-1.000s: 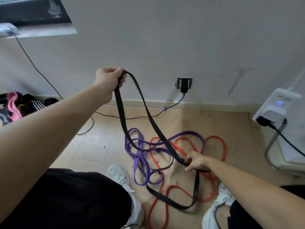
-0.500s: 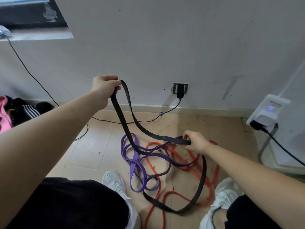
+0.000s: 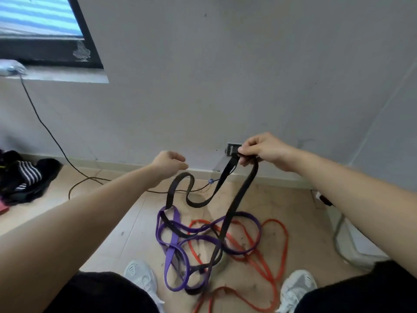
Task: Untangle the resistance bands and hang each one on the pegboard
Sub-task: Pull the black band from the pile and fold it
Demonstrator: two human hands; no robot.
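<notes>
Pinching the black band [image 3: 242,195] at its top fold, the right hand [image 3: 262,151] has thumb and fingers [image 3: 244,152] closed on the strap, raised in front of the wall socket [image 3: 232,149]. Two black strands hang from that grip: one drops straight into the pile, the other sags, loops up near the left wrist and falls again to the purple band [image 3: 171,245]. The left hand [image 3: 168,162] is loosely curled with its fingers bent, holding nothing; the black loop passes just below it without contact. On the floor [image 3: 101,233], the purple band lies in several overlapping loops, threaded by the black strap at more than one crossing. The red band [image 3: 279,245] lies under and to the right of the purple one, its loops reaching between two white shoes [image 3: 141,275]. A thin black cable [image 3: 45,127] runs down the wall to the floor at left. Dark clothing [image 3: 24,175] is heaped at the far left.
</notes>
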